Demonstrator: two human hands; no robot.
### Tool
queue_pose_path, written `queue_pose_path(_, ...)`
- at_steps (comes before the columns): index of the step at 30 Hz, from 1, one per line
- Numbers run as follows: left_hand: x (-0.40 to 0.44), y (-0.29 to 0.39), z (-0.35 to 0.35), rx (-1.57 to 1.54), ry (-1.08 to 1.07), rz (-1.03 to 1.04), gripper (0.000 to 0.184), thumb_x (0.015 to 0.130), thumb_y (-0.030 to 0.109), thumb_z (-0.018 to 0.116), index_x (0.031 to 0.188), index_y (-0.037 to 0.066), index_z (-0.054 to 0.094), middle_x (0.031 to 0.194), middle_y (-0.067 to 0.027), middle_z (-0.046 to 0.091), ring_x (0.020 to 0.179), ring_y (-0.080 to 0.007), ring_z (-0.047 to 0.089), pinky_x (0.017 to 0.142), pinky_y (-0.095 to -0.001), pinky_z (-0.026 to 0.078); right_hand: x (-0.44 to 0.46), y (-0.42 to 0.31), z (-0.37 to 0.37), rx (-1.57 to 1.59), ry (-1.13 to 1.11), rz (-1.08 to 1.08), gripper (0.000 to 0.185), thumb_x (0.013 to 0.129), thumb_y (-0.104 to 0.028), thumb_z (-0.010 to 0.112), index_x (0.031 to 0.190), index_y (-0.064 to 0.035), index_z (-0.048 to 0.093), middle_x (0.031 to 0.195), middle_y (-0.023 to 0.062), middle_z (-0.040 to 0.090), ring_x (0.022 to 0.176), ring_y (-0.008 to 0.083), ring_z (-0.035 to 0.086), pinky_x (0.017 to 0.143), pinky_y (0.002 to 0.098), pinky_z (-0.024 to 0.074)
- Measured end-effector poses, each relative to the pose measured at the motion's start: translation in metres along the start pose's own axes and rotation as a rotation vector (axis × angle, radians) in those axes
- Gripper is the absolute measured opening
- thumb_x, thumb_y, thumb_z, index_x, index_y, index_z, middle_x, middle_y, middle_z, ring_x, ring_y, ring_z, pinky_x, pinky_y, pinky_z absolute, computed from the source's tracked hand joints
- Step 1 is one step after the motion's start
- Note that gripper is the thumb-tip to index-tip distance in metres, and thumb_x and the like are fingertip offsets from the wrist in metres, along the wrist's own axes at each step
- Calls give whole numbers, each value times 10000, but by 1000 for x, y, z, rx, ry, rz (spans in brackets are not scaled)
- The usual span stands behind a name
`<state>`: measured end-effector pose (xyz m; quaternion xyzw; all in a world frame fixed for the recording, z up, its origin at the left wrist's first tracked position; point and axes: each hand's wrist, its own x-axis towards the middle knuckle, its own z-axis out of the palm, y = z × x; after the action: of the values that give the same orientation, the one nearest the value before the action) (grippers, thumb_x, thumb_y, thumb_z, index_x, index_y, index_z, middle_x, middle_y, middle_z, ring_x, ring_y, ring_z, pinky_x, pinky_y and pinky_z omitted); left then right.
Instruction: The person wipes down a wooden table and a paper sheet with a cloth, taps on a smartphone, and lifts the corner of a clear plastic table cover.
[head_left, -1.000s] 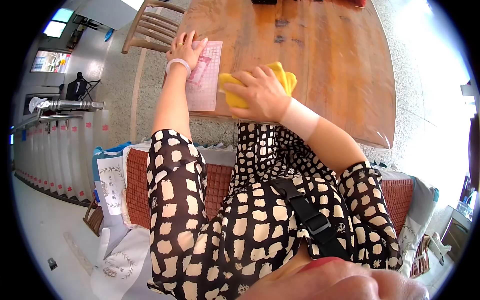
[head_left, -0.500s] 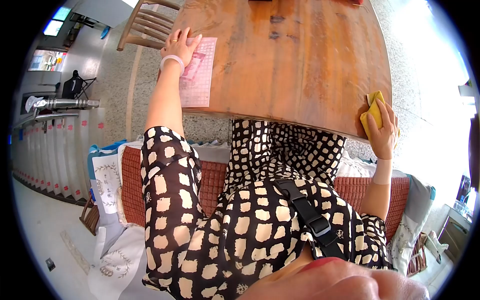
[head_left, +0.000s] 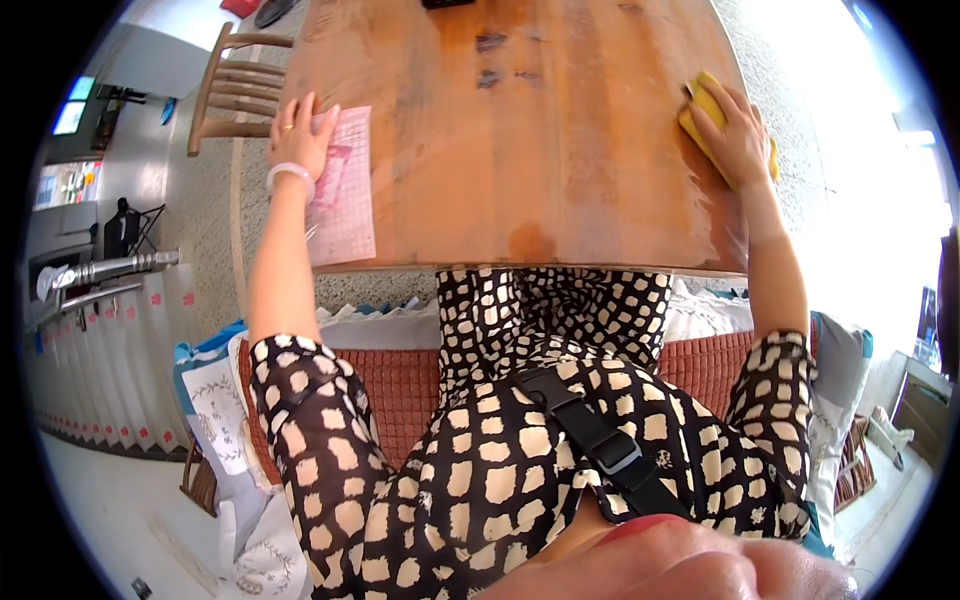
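My left hand (head_left: 302, 140) lies with fingers spread over the left edge of a pink gridded sheet (head_left: 350, 222), at the left side of the wooden table (head_left: 560, 150). A darker pink printed patch (head_left: 331, 177) shows on the sheet beside that hand. At the table's right edge, my right hand (head_left: 735, 135) is closed over a folded yellow cloth (head_left: 708, 98), pressing it against the tabletop. Part of the cloth is hidden under the palm.
A wooden chair (head_left: 235, 95) stands at the table's left side. A black object (head_left: 447, 3) lies at the far edge of the table. Behind my legs is a seat with a red-brown cushion (head_left: 405, 385). A metal railing (head_left: 125, 268) is at the far left.
My right hand with the yellow cloth has gone from beside the pink sheet to the table's right edge, then farther up along it. My left hand has stayed on the sheet.
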<state>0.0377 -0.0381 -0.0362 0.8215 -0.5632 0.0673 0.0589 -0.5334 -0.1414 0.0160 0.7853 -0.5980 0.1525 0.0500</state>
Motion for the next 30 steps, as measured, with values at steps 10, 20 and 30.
queue_pose_path(10, -4, -4, -3, -36, 51, 58, 658, 894, 654, 377, 1415, 253, 398, 1477, -78, 342, 1374, -292, 281, 1081, -495, 266, 120, -13, 19, 53, 16, 291, 462, 824, -520, 508, 1178, -249, 629, 1235, 109, 589, 1152, 338, 529, 988, 461, 406)
queue_pose_path(20, -5, -3, -3, -1, 64, 65, 623, 902, 621, 409, 1403, 252, 410, 1469, -72, 353, 1361, -292, 300, 1071, -483, 290, 153, -12, 52, -36, 27, 351, 526, 856, -511, 463, 1182, -117, 588, 1284, 186, 527, 1161, 403, 509, 1004, 497, 371)
queue_pose_path(30, -3, -1, -5, 17, 56, 43, 642, 890, 632, 414, 1400, 243, 416, 1463, -72, 365, 1353, -296, 320, 1082, -468, 292, 44, -203, 50, 188, -29, -363, 557, 836, -543, 502, 1284, -216, 545, 1320, 127, 486, 1182, 381, 444, 966, 595, 342)
